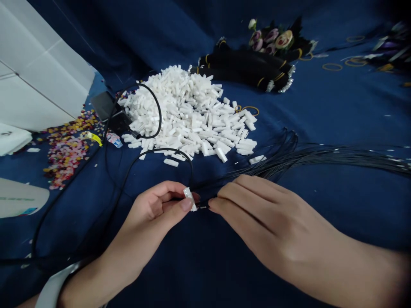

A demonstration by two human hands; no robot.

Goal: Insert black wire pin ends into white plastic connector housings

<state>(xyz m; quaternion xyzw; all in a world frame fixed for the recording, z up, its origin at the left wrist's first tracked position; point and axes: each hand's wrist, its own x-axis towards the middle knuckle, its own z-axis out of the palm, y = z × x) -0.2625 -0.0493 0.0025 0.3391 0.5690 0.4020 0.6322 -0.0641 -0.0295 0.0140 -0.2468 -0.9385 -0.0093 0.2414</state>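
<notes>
Between its thumb and fingers, my left hand point(163, 205) pinches a small white plastic connector housing point(190, 198), tilted upright. Close on its right, my right hand point(266, 214) pinches a thin black wire with a small metal terminal point(203, 207) at its tip, which is at the housing's side. Whether the tip is inside the housing I cannot tell. Behind my right hand a bundle of thin black wires point(321, 158) runs off to the right. Beyond both hands lies a large pile of white connector housings point(192, 115).
Banded black wire bundles point(244, 68) lie at the back beside artificial flowers point(272, 39). Rubber bands point(332, 67) are scattered at right. A black cable point(123, 179) loops across the left from a dark box-shaped device point(104, 107). Colourful bits point(69, 154) and a white cup-like object point(22, 197) lie left.
</notes>
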